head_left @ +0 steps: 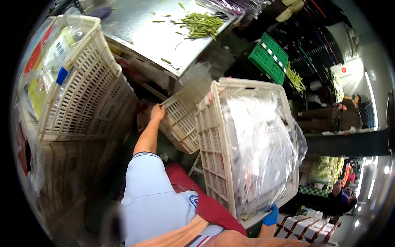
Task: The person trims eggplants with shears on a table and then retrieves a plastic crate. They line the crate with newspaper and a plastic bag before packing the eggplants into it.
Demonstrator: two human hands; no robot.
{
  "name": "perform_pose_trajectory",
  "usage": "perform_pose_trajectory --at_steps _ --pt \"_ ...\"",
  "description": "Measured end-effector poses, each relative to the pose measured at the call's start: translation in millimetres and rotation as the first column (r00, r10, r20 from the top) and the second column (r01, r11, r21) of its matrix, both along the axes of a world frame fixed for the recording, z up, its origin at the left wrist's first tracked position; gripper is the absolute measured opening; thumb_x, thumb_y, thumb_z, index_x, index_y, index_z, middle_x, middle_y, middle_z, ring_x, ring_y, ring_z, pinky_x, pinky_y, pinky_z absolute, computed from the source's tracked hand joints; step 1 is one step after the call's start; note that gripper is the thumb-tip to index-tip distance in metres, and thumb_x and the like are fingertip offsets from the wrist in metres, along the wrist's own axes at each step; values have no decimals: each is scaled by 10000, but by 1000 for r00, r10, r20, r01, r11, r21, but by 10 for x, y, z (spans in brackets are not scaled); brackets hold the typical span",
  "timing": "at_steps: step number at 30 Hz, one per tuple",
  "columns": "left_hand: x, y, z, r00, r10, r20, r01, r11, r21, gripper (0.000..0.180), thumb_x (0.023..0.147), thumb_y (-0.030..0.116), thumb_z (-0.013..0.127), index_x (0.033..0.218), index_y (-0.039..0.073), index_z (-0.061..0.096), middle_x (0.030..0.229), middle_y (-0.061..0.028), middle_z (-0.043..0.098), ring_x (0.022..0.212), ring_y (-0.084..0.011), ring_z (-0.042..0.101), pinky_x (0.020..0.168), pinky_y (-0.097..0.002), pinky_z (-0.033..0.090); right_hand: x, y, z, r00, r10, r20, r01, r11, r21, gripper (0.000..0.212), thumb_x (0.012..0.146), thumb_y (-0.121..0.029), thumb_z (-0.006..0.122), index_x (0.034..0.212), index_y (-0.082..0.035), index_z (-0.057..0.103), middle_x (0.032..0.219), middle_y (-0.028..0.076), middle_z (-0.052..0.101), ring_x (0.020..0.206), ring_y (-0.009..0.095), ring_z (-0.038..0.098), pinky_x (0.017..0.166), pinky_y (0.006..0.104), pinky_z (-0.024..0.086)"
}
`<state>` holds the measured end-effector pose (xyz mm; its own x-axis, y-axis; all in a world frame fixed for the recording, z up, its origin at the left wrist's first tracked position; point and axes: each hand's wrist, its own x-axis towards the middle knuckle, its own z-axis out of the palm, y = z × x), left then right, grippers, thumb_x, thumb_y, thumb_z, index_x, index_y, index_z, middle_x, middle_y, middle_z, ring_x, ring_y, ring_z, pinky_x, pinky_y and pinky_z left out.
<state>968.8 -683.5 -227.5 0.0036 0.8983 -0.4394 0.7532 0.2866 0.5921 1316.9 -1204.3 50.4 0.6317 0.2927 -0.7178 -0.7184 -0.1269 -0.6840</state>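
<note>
Curling over the corner of the smaller white crate point(183, 125), the fingers of my bare left hand point(157, 113) are closed on its rim, a little above nine o'clock. That crate sits tilted near the middle of my view, its slatted side toward me. At five o'clock my right hand point(270, 216), in a blue glove, is at the lower rim of the larger white crate point(212, 144); I cannot tell how tightly those fingers are closed, as they are partly hidden. This larger crate leans at four o'clock, overlapping the smaller one from where I look, and clear plastic point(259, 144) fills its opening. Toward ten o'clock a tall slatted crate point(90, 78) stands upright, plastic packaging inside it. A metal table point(140, 29) lies at eleven o'clock, with a pile of cut green stems point(201, 25) near twelve; a green crate point(268, 57) is between one and two.
</note>
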Motion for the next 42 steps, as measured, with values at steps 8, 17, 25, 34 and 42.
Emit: perform_pose_trajectory --at_steps 8,17,25,34,42 --pt "138 -91 37 995 44 -89 -40 999 37 493 777 356 465 1175 89 349 1166 -144 399 1066 -314 397 866 -385 348 -255 278 61 961 -135 241 156 985 -70 194 772 -145 478 591 -99 424 556 -6 399 492 97 368 467 236 309" --pt "312 -305 315 975 -66 -210 100 983 153 537 739 284 540 1184 50 352 1163 -188 386 1083 -312 378 883 -378 337 -387 191 29 971 -184 153 200 975 -99 223 788 -163 482 581 -107 417 553 -21 375 516 94 376 497 230 320" --pt "1350 -2232 2664 472 -377 797 435 886 161 908 646 165 649 1283 -32 32 1299 -175 196 1189 -214 239 956 -286 216 -342 413 162 992 -108 68 99 986 135 155 787 -134 505 656 -95 432 546 -20 370 493 103 383 480 242 350" --pt "1359 -2013 2764 601 -239 763 213 968 135 707 543 -51 472 1217 -27 258 1054 -122 429 951 -183 436 751 -233 391 -764 662 509 999 -28 -44 37 971 235 52 771 -94 495 790 -46 490 663 32 455 629 159 463 647 291 408" --pt "1273 -2208 2823 743 -180 645 131 984 123 649 526 -72 478 1163 -16 360 1022 -93 408 878 -182 451 634 -253 421 -605 232 434 871 228 -436 -110 954 280 232 768 -105 490 975 -3 491 990 131 533 936 236 508 856 356 394"
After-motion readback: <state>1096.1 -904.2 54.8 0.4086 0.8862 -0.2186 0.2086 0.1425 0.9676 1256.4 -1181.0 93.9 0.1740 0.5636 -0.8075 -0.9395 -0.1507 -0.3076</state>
